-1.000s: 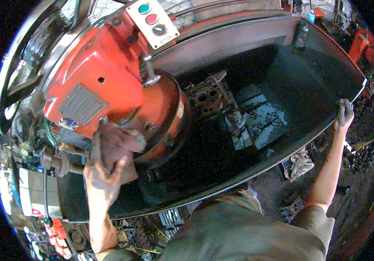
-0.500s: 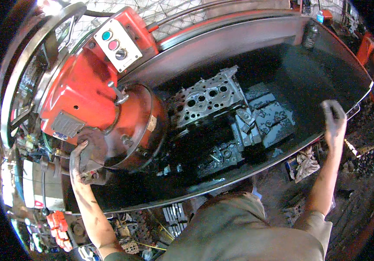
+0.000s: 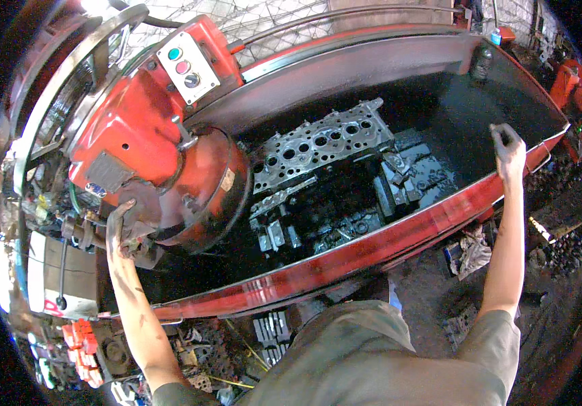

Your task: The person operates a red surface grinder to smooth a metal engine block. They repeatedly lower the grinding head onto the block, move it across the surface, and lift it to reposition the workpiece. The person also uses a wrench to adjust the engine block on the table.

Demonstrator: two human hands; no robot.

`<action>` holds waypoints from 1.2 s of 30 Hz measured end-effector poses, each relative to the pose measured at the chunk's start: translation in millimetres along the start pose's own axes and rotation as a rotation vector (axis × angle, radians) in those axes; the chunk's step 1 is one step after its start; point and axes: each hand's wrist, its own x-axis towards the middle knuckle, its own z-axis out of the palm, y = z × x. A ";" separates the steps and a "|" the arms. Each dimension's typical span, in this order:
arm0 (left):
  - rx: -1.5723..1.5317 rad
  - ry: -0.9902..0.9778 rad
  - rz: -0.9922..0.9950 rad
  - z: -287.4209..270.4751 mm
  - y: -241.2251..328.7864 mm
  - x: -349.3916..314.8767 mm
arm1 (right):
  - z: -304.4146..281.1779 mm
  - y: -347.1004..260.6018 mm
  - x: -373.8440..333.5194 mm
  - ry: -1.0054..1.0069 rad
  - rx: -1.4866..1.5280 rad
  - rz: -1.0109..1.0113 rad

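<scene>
Plainly, my left hand (image 3: 119,227) touches the dark brown part (image 3: 145,208) at frame left, though I cannot tell its grip; upper right, my right hand (image 3: 509,154) curls loosely, fingertips parted, over the red-walled trough (image 3: 345,260).

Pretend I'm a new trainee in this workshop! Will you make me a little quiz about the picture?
1. True or false: the cylinder head lies inside the red trough, apart from the right hand.
2. Which hand is nearer the control panel?
3. What colour is the panel's top button?
A. yellow
B. green
C. white

Key: 1. True. 2. The left hand. 3. B.
</scene>
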 end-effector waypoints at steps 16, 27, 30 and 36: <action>-0.011 -0.095 0.050 -32.0 1.3 24.2 | 163.2 -425.3 -41.2 -0.622 1.008 -0.520; -0.049 -0.072 0.319 -40.6 12.0 -28.2 | 274.2 -570.4 -119.1 -0.184 1.146 -0.103; 0.196 -0.074 0.272 -49.0 12.8 -18.5 | 246.1 -529.7 -181.4 -0.275 1.505 -0.151; 0.179 -0.202 0.330 -70.0 -14.8 48.5 | 212.3 -559.0 -103.3 -0.578 1.433 -0.333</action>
